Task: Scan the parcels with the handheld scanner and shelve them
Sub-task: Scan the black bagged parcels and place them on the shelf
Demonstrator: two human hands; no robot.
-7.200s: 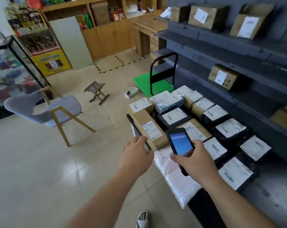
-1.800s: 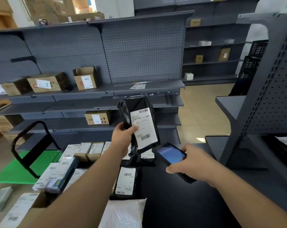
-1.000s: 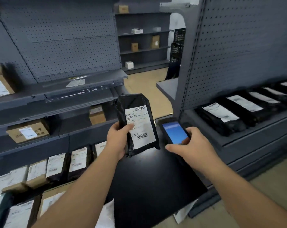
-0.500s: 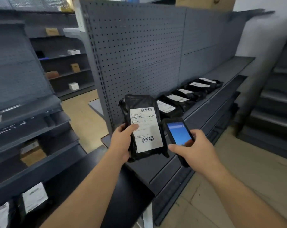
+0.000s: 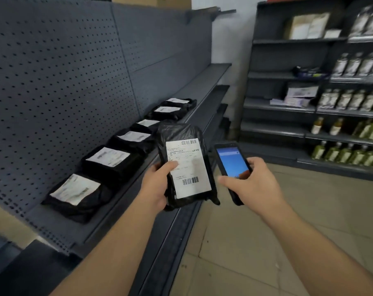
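Note:
My left hand (image 5: 157, 184) grips a black bagged parcel (image 5: 181, 137) upright, its white barcode label facing me and my thumb lying across the label's left edge. Just to its right, my right hand (image 5: 254, 184) holds the handheld scanner (image 5: 231, 161), whose blue screen is lit and tilted toward me. Parcel and scanner sit side by side, a small gap between them, out over the front edge of the grey shelf (image 5: 125, 189). Several black bagged parcels (image 5: 110, 161) with white labels lie in a row along that shelf against the pegboard back.
A grey pegboard wall (image 5: 74, 71) rises behind the shelf on my left. Lower shelf ledges (image 5: 181, 227) stick out below my hands. Across a beige tiled aisle (image 5: 288, 231), dark racks (image 5: 288, 107) hold bottles and boxes at the right.
I have turned right along the shelf unit since the earlier frames. The row of shelved black parcels now lies close on my left, and the bottle racks have come into view. Both hands keep their holds.

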